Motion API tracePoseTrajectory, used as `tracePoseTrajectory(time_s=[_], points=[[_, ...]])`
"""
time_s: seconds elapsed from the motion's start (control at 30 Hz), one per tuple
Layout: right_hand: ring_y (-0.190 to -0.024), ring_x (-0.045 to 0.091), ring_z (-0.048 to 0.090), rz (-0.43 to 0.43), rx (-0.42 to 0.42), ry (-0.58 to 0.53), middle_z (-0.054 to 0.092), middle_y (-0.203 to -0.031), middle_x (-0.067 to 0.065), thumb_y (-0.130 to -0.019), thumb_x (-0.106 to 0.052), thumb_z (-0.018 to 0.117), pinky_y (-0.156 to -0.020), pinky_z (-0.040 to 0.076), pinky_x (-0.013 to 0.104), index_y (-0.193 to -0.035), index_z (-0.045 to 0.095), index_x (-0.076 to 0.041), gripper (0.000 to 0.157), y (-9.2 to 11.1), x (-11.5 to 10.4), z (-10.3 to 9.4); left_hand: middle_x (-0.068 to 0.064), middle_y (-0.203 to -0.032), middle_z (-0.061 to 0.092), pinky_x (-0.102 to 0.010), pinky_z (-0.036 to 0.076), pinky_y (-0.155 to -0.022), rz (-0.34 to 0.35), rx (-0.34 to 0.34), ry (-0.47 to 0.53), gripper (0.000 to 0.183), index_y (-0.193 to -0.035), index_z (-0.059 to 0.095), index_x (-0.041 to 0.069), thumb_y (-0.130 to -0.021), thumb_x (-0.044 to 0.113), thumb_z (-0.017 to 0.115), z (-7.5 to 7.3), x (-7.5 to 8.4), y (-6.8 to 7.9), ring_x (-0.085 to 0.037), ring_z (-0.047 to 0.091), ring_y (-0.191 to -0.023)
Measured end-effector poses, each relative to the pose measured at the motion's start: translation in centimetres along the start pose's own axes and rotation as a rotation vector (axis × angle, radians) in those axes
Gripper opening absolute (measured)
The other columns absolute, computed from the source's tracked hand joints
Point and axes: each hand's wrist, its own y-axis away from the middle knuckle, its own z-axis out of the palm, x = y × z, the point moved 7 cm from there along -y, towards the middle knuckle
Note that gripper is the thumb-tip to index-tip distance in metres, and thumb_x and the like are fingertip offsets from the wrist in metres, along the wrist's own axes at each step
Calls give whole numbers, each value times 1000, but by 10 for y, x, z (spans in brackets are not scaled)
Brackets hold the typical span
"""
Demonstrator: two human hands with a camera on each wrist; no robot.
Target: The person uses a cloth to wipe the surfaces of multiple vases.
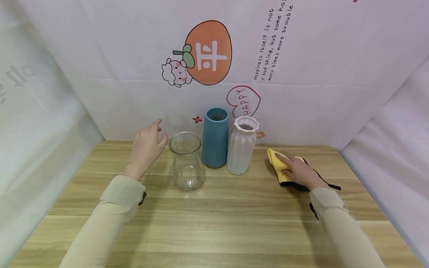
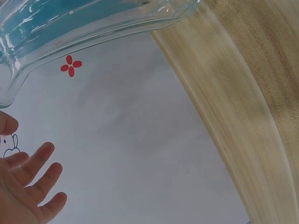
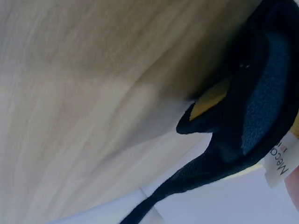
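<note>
My left hand [image 1: 146,147] hovers just left of the rim of a clear glass vase [image 1: 189,173], its fingers spread and loosely bent around nothing. In the left wrist view the glass vase [image 2: 98,25] lies beyond the thumb, with a gap between them. On the right, my right hand [image 1: 301,173] grips a folded yellow cloth [image 1: 278,169] with black edging, held low over the wooden table. The right wrist view shows the cloth's dark grey-blue side [image 3: 266,93], a black strap [image 3: 175,182] and a white label [image 3: 280,161]; most of the hand is hidden there.
Beside the glass vase stand a tall blue vase [image 1: 215,143] and a white fluted vase [image 1: 240,150] with a scalloped rim. The wood-grain table [image 1: 214,230] ends at a printed white backdrop [image 1: 301,108], with white sheets on both sides.
</note>
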Motion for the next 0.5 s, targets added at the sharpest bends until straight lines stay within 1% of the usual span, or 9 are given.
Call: tracePoseTrajectory(time_s=[0.07,0.2,0.27,0.33,0.5], points=[[-108,52,54,2,-23,-32,47,-129,38,-93,-22,61,-89,45,61,-148,33,-8,63,0,-1,5,-23,-120,64,-56,40,-103,-4,-10,-1,50,-140,40,-4,-97,22,46,1,-1,0,-43,59,-110],[-128,57,37,51,-80,-98,32,-145,38,-94,-39,56,-101,35,66,-151,29,-11,69,0,-2,14,-24,-121,63,-56,39,-104,-14,-33,-2,50,-139,41,-4,-97,23,46,2,-2,-1,-44,58,-112],[-132,57,32,68,-89,-117,29,-147,37,-94,-45,54,-103,32,67,-151,29,-12,71,-1,-3,15,-24,-123,62,-56,39,-104,-19,-47,-7,49,-138,43,-5,-98,23,45,3,-3,-1,-44,57,-114],[-133,56,31,83,-92,-124,28,-148,36,-94,-48,52,-104,31,67,-151,29,-10,72,-3,-5,15,-25,-124,61,-56,38,-105,-25,-62,-14,48,-137,45,-5,-98,24,44,3,-4,-1,-44,56,-116],[-134,55,28,115,-77,-145,28,-149,34,-95,-52,47,-105,29,68,-150,28,-6,74,-7,-8,5,-26,-131,56,-56,36,-107,-47,-101,-34,47,-135,48,-5,-98,25,43,5,-8,-3,-44,51,-123]])
